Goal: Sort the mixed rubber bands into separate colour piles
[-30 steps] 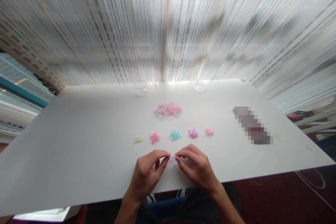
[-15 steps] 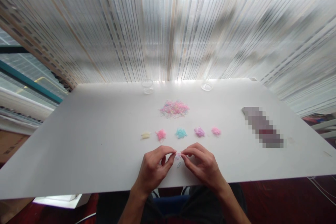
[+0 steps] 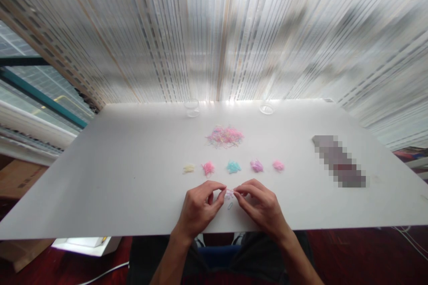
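My left hand [image 3: 201, 205] and my right hand [image 3: 263, 203] face each other near the table's front edge, each in a thumb-and-finger pinch. Stretched between the fingertips is a thin pinkish rubber band [image 3: 230, 190]. Just beneath it lie a few pale purple bands [image 3: 229, 196], partly hidden by the fingers. A single bluish-grey band [image 3: 230, 206] rests closer to me, touched by neither hand. Beyond the hands runs a row of small heaps: yellow [image 3: 188, 168], deep pink [image 3: 208, 168], turquoise [image 3: 233, 167], purple [image 3: 257, 166] and light pink [image 3: 278, 166].
A larger mixed-colour heap of bands [image 3: 225, 136] lies behind the row. Two clear round containers [image 3: 192, 109] [image 3: 267, 109] stand at the back of the white table [image 3: 100, 173], by the blinds. A blurred-out object [image 3: 339, 161] lies at the right.
The camera view has shifted slightly, moving the scene a little to the right. Both hands keep their pinch, and the band between them looks slightly more drawn out.
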`<state>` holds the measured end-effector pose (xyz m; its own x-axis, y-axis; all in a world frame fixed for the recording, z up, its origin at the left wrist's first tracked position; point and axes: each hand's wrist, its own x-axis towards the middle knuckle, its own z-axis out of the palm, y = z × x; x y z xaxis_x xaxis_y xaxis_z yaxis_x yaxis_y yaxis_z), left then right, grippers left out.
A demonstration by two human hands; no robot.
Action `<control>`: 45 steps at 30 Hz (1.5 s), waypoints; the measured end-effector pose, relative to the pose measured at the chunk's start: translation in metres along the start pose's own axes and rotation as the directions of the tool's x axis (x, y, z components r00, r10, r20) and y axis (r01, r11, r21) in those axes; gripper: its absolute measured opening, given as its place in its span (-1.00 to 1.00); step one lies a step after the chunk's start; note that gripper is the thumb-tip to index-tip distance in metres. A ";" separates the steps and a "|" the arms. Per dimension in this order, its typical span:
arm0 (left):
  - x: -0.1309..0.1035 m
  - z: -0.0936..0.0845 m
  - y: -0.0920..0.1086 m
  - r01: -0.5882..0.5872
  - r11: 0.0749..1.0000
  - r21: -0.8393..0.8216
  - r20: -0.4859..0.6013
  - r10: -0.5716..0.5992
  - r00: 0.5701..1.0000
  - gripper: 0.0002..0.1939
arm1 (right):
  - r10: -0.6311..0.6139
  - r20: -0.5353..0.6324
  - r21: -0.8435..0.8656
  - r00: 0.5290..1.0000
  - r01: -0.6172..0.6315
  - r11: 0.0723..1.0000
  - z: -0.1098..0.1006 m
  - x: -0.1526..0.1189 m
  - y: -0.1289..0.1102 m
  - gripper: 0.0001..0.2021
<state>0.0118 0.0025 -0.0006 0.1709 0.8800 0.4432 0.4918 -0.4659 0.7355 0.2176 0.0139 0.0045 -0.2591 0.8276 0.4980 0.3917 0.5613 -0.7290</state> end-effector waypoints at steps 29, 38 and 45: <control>0.000 -0.005 0.004 0.002 1.000 0.000 0.026 -0.002 1.000 -0.94 | -0.006 -0.034 -0.007 0.999 0.006 1.000 0.001 0.000 0.000 -0.92; -0.001 -0.006 0.005 0.015 0.999 0.043 -0.007 -0.015 1.000 -0.90 | 0.014 -0.012 -0.027 1.000 -0.015 1.000 0.000 0.001 -0.001 -0.91; 0.009 -0.017 -0.010 0.114 0.930 0.349 -0.386 0.032 0.922 -0.89 | 0.051 0.021 -0.021 0.998 -0.051 0.998 0.000 0.001 -0.002 -0.87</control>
<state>-0.0065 0.0138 0.0047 -0.1564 0.7605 0.6302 0.7746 -0.3014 0.5560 0.2167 0.0139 0.0062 -0.2573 0.8552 0.4500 0.4226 0.5184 -0.7435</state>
